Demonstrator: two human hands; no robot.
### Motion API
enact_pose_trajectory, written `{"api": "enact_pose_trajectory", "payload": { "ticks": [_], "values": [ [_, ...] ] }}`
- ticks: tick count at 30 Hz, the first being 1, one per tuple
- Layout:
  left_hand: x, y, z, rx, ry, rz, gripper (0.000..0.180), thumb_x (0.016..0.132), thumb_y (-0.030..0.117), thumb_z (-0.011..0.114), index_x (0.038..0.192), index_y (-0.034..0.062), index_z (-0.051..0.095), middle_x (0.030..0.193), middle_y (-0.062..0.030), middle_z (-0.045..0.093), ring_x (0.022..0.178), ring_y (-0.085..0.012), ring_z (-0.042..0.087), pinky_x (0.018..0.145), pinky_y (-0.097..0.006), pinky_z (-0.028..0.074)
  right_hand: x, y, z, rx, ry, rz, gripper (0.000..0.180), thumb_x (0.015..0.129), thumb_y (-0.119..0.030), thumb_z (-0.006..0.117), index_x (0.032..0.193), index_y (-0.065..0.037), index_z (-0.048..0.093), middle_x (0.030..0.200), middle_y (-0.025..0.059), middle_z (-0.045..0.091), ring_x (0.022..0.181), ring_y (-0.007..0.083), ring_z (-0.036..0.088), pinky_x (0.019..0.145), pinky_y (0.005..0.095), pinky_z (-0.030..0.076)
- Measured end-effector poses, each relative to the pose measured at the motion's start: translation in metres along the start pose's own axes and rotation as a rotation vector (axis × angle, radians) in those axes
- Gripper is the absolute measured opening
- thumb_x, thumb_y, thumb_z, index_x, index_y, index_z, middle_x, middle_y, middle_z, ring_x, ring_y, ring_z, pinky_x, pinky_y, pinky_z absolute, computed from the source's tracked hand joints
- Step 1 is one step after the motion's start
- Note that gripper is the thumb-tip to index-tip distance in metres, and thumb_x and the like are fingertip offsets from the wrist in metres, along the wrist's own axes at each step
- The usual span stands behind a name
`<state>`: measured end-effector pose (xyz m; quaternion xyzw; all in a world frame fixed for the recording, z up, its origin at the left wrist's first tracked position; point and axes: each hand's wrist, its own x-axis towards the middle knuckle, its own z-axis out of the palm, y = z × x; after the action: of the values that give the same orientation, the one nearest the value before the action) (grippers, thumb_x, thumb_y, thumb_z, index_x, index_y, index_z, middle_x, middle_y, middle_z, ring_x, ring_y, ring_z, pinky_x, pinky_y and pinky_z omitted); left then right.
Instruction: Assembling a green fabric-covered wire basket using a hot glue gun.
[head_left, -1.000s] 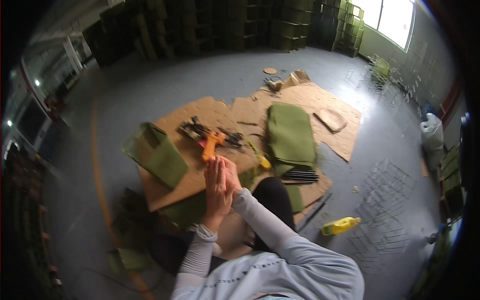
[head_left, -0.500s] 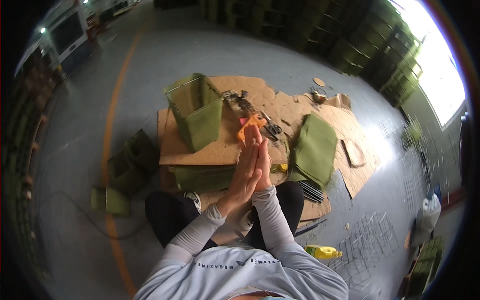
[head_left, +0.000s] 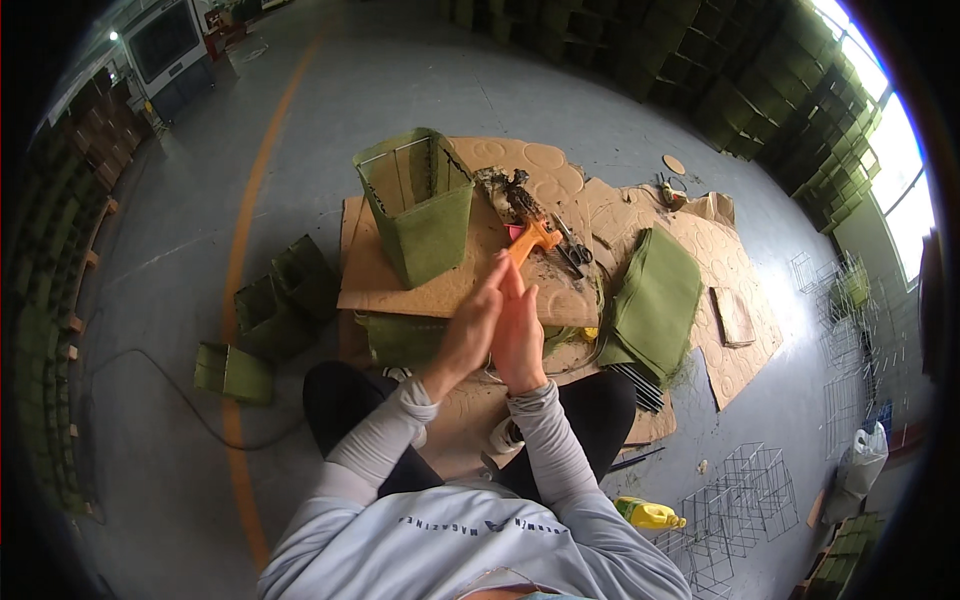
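My left hand and my right hand meet at the fingertips above the near edge of a cardboard-covered work surface. The fingers are stretched out, the palms face each other, and nothing shows between them. Just past the fingertips lies an orange tool with a handle, partly hidden by them. Dark-handled scissors rest beside it. A green fabric box with a wire frame stands upright, open at the top, left of my hands. Flat green fabric pieces are stacked to the right.
Several small green boxes sit on the floor at the left, near a cable. At the lower right are a yellow bottle and wire frames. Stacked green boxes line the far wall. Dark rods lie beside my right knee.
My hands have come slightly nearer to me and their palms have parted a little, the fingertips still together. The whole view has shifted, moving the scene rightward.
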<state>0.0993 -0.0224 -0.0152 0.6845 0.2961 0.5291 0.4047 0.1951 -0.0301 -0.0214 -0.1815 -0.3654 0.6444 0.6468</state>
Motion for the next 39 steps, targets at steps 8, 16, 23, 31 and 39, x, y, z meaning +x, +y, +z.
{"api": "enact_pose_trajectory", "payload": {
  "ticks": [8,16,23,31,39],
  "values": [
    [-0.007,-0.059,-0.113,0.407,0.618,-0.174,0.071,0.094,0.034,0.064,0.144,-0.0066,0.033,0.137,-0.0267,0.05,0.129,-0.0325,0.049,0.108,-0.04,0.038,0.136,0.044,-0.071,-0.509,0.057,-0.015,0.06,0.106,-0.041,0.033,0.151,0.0,0.029,0.157,0.0128,0.03,0.145,0.0227,0.027,0.118,0.0363,0.022],
    [0.016,-0.078,-0.16,-0.021,0.262,-0.376,0.051,0.092,0.021,0.066,0.132,-0.0049,0.048,0.129,-0.0136,0.059,0.12,-0.0216,0.054,0.102,-0.033,0.04,0.095,0.076,-0.012,-0.811,-0.078,-0.164,0.061,0.105,-0.039,0.037,0.146,0.007,0.033,0.145,0.0237,0.046,0.137,0.0323,0.041,0.11,0.0339,0.031],
    [0.014,-0.077,-0.139,0.042,0.165,-0.407,0.05,0.092,0.02,0.067,0.133,-0.0031,0.049,0.13,-0.0103,0.058,0.121,-0.02,0.052,0.103,-0.033,0.039,0.071,0.066,-0.031,-0.7,-0.017,-0.194,0.06,0.105,-0.035,0.038,0.148,0.006,0.028,0.151,0.0238,0.036,0.141,0.0304,0.034,0.113,0.0329,0.027],
    [-0.007,-0.02,-0.131,0.764,0.531,-0.12,0.013,0.088,0.005,0.068,0.097,-0.0049,0.069,0.092,-0.008,0.068,0.085,-0.0189,0.065,0.072,-0.029,0.052,0.04,0.022,-0.027,-1.083,0.238,-0.488,0.021,0.094,-0.003,0.058,0.114,0.003,0.062,0.11,0.0128,0.065,0.102,0.0259,0.063,0.087,0.0328,0.05],
    [0.015,-0.004,-0.124,1.097,0.128,0.509,0.036,0.07,-0.004,0.065,0.106,-0.0042,0.068,0.104,-0.0114,0.062,0.094,-0.0287,0.061,0.08,-0.038,0.054,0.061,0.018,0.013,-1.57,-0.367,-0.996,0.045,0.071,-0.006,0.062,0.116,0.003,0.064,0.116,0.0123,0.058,0.104,0.0305,0.058,0.087,0.0401,0.052]
  ]
}}
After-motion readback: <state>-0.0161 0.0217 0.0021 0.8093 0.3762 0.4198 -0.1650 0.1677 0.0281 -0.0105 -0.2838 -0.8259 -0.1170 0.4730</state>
